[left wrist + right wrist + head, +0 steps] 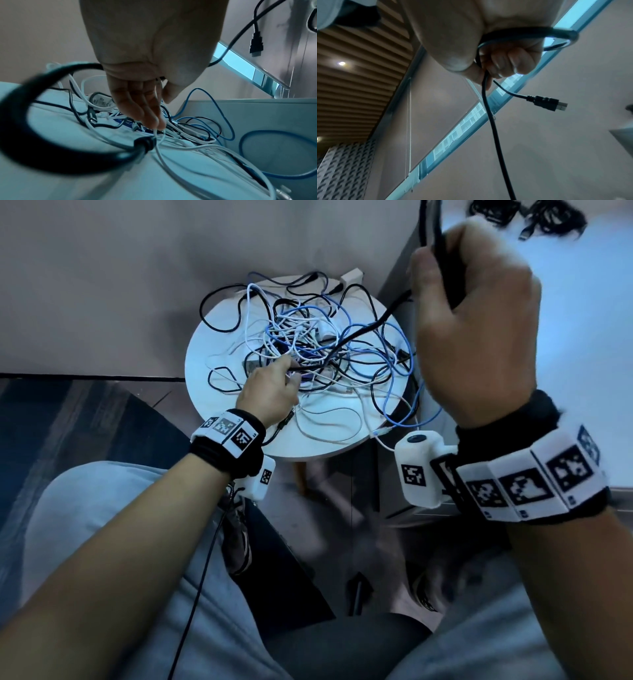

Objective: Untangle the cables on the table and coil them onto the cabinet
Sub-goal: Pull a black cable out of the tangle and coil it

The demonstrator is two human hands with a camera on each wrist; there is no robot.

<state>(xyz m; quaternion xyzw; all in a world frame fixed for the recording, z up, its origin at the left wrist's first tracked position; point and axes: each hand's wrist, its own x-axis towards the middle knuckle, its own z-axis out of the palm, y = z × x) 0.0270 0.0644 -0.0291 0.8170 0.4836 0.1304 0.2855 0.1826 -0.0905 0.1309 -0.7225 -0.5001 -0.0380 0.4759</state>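
Note:
A tangle of black, white and blue cables point(308, 347) lies on the round white table point(202, 350). My left hand point(274, 392) reaches into the pile, its fingers point(150, 108) pointing down onto white cables. A thick black cable point(370, 326) passes between its thumb and fingers and loops out point(25, 108) beside it. My right hand point(469, 320) is raised high and grips the same black cable point(494, 135), with a loop round the hand point(505, 63). The cable's HDMI plug point(547, 103) dangles free below the fist.
The white cabinet point(582, 337) stands to the right of the table, with coiled black cables point(534, 217) at its far end. Its grey side panel point(257, 115) borders the table. My knees and shoes point(236, 535) are below the table's front edge.

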